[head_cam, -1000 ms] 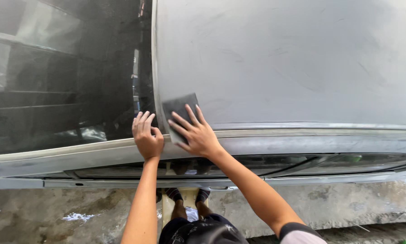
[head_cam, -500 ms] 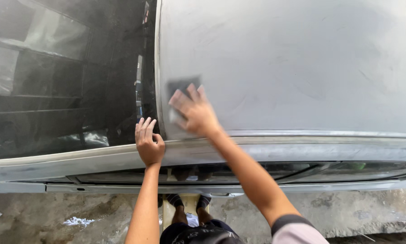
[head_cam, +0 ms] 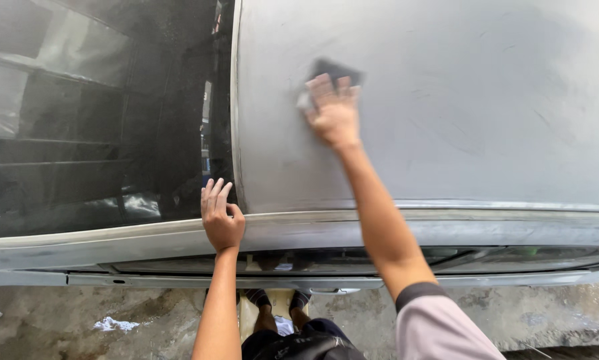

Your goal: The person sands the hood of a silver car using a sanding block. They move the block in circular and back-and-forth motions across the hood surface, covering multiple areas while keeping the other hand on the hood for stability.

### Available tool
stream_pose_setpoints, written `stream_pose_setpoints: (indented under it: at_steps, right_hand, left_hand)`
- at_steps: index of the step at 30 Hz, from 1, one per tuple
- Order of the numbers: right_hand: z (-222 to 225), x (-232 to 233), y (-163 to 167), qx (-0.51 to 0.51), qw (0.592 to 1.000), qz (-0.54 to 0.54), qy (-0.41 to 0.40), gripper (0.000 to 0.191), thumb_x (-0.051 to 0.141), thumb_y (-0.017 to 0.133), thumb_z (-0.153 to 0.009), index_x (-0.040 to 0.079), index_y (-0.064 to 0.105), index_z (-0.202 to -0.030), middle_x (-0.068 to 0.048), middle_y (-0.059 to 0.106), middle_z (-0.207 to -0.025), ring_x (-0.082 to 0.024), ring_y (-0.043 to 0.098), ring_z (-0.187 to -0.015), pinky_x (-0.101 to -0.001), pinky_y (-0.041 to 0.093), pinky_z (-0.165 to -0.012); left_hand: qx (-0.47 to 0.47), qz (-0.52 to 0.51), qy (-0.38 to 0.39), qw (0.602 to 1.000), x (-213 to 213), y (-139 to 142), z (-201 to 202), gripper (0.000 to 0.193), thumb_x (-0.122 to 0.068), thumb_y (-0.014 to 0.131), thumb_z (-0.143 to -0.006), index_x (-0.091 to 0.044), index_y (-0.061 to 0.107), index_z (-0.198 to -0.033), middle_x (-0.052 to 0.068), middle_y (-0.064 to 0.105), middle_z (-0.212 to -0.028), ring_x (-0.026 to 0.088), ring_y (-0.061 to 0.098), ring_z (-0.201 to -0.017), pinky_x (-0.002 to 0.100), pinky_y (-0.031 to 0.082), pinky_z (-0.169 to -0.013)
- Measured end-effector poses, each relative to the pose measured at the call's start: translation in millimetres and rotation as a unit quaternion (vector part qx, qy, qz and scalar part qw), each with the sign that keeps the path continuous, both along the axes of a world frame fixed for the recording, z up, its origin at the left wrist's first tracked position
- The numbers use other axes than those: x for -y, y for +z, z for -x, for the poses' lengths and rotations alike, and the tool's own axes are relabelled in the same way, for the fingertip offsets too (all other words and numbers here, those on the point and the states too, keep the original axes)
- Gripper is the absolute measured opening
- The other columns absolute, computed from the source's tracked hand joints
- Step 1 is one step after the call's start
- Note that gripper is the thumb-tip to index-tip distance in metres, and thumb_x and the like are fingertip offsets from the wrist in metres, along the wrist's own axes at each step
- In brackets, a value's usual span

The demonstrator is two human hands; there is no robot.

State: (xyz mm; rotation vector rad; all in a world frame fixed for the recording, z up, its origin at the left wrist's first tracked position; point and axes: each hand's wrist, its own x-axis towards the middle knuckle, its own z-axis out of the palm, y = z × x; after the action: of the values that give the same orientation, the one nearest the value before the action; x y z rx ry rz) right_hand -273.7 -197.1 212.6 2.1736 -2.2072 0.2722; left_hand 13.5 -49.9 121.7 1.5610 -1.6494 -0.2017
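The right hand point(head_cam: 334, 115) has advanced away from the body, from the roof edge toward the middle of the roof panel point(head_cam: 459, 113). The dark sanding pad point(head_cam: 336, 72) travels with it. The left hand point(head_cam: 221, 219) has stayed at the roof edge throughout, so it serves as a brace. The judgement is that a forward rubbing stroke is under way and that the strip nearest the edge has already been covered.

Right hand: flat, fingers spread, palm pressing the pad against the panel. It is not closed around the pad; only the pad's far corners show beyond the fingertips.

Left hand: open, fingers together and extended, resting flat across the roof rail point(head_cam: 113, 243) beside the seam. It holds nothing.

Materials and shapes:
- Roof panel: dull grey, matt, with faint curved scuff marks to the right of the right hand.
- Pad: thin, dark grey, roughly rectangular.
- Windscreen point(head_cam: 93, 113): dark, glossy, reflective, to the left of both hands.
- Roof rail: long, smooth, gently curved, below the right hand.
- Ground point(head_cam: 59, 320): wet, rough concrete below the left forearm.
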Motion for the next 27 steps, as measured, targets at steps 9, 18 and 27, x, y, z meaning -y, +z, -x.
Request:
stream_pose_setpoints:
  at_steps: [9,18,27]
  right_hand:
    - [22.7,-162.6,0.5,0.024,0.991,-0.06,0.116,0.078,0.053,0.065,-0.084,0.029,0.042,-0.154,-0.003,0.034,-0.165,-0.042,0.015,-0.155,-0.0606,0.01,-0.125]
    - [-33.0,13.8,4.8,-0.008,0.995,-0.02,0.094,0.067,0.056,0.049,-0.099,0.023,0.044,-0.157,-0.007,0.034,-0.167,-0.048,0.022,-0.152,-0.0624,0.011,-0.125]
    - [-23.9,-170.6,-3.8,-0.028,0.97,-0.102,0.218,0.079,0.055,0.062,-0.082,0.029,0.042,-0.154,-0.002,0.036,-0.163,-0.041,0.023,-0.152,-0.0613,0.013,-0.124]
  left_hand:
    - [0.01,0.002,0.005,1.0,0.3,-2.4,1.1,0.047,0.009,0.051,-0.08,-0.005,0.074,-0.12,0.012,0.069,-0.135,0.031,0.055,-0.138,0.05,0.037,-0.125]
    - [0.004,0.007,-0.001,1.0,0.7,3.6,-2.7,0.047,0.01,0.052,-0.081,-0.005,0.072,-0.121,0.013,0.068,-0.136,0.033,0.054,-0.139,0.049,0.037,-0.124]
    - [-0.01,0.008,0.008,1.0,-0.3,6.9,-3.7,0.045,0.01,0.051,-0.081,-0.004,0.072,-0.119,0.012,0.068,-0.135,0.033,0.054,-0.138,0.05,0.037,-0.124]
